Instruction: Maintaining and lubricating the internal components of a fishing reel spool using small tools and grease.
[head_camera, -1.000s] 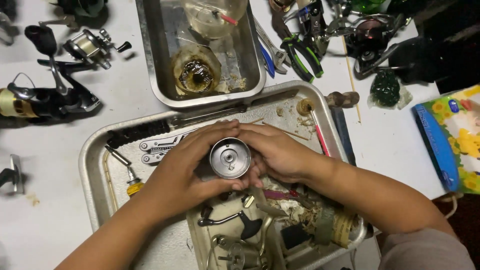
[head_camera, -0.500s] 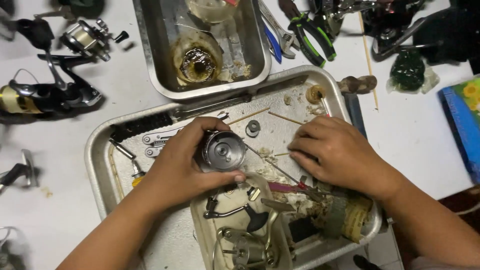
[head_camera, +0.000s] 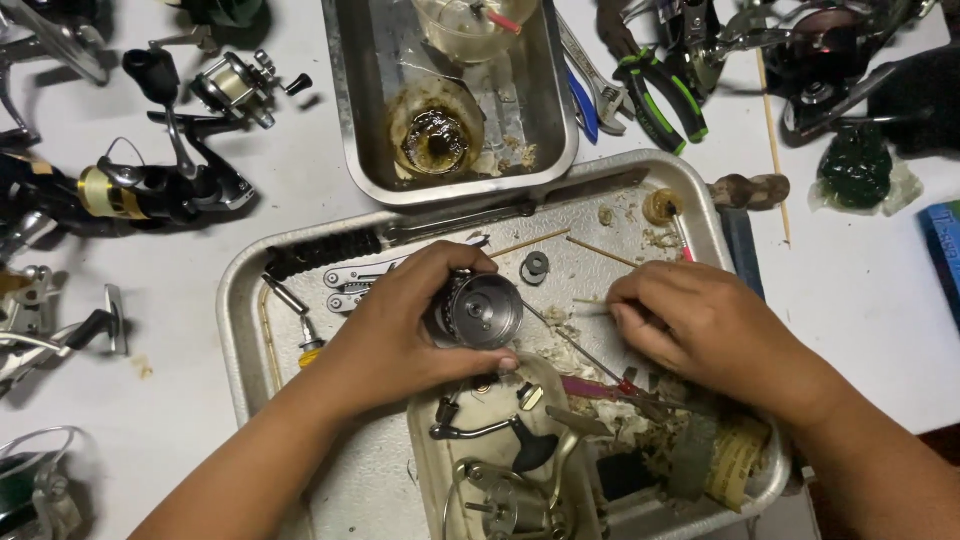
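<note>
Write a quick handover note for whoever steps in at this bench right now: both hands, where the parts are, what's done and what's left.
Left hand: grips the round metal reel spool over the large metal tray.
Right hand: fingers pinched on a thin white stick beside the spool, apart from it.
Parts: small dark washer lies loose in the tray just above the spool; reel handle and other pieces sit in the clear tub below; folding multi-tool by the left hand.
Done: spool is off and in hand.
Left: stick has not reached the spool; parts remain loose, nothing reassembled.
</note>
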